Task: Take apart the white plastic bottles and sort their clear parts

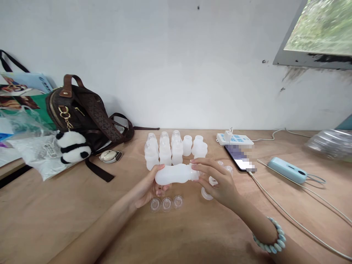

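My left hand (154, 187) is closed around the base of a white translucent baby bottle (173, 174) lying sideways in the air. The fingers of my right hand (217, 179) grip a translucent collar (194, 172) at the bottle's neck; I cannot tell how far it is seated. Behind stand capped bottles (165, 150) in rows, with uncapped bottles (187, 145) to their right. Three clear nipples (166, 204) lie in a row in front of my left hand. White rings (206, 194) and small clear parts sit partly hidden behind my right hand.
At the left are a brown backpack (79, 113), a panda plush (73, 146), a plastic bag (38, 154) and a computer mouse (110, 156). On the right lie a power strip (239, 140), a phone (236, 157), a power bank (287, 170) and trailing cables (277, 203).
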The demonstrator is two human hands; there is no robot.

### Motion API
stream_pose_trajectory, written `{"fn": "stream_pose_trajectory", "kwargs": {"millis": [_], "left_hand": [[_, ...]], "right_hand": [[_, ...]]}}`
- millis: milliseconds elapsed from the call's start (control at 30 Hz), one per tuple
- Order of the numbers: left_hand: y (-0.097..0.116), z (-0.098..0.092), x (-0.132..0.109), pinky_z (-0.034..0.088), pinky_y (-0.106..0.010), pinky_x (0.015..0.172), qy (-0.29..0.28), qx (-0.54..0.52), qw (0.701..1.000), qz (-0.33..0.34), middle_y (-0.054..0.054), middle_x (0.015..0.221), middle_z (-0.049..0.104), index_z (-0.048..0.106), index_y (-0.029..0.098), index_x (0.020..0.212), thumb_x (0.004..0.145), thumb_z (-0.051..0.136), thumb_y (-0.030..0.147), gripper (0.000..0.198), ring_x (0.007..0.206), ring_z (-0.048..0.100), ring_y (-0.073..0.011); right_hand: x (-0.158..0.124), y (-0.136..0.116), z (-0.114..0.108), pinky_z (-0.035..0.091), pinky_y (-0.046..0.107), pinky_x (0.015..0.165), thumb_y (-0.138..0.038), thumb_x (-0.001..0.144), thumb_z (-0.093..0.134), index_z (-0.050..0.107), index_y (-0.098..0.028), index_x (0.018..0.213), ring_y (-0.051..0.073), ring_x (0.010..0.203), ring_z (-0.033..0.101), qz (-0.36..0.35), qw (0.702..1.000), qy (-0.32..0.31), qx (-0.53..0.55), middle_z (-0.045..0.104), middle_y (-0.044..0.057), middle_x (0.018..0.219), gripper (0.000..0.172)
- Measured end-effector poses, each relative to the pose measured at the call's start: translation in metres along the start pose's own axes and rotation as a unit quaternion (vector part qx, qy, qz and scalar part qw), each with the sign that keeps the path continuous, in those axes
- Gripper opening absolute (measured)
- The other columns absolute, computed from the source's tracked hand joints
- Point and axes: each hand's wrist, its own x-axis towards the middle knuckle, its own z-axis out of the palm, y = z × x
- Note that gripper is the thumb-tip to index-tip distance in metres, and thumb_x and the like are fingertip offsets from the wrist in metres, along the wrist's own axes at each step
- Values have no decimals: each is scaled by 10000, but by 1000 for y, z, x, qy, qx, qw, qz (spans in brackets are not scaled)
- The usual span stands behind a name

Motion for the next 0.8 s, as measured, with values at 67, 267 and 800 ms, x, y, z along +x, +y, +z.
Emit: {"fn": "stream_pose_trajectory", "kwargs": {"millis": [67,267,800], "left_hand": [[0,-2,1,190,-179,384,-7,7,1000,-13,49,525,486,573,137,941,848,516,596,472,387,238,-38],[1,-5,2,172,-175,388,-22,7,998,-57,53,484,477,562,146,905,855,455,605,474,372,200,-36],[2,5,-11,473,-323,824,19,400,848,346,-59,1051,655,604,218,1079,727,754,345,404,953,596,-232]], "right_hand": [[1,-1,0,571,400,903,-57,917,488,594,-259,1212,217,1095,645,-12,1000,0,-11,656,90,1186,373],[3,-4,0,576,375,849,-9,911,459,599,-252,1195,204,1049,656,-49,998,3,-35,676,87,1137,399],[-1,9,9,387,241,417,-682,858,498,559,-176,592,126,432,498,432,879,-35,201,541,9,477,575]]}}
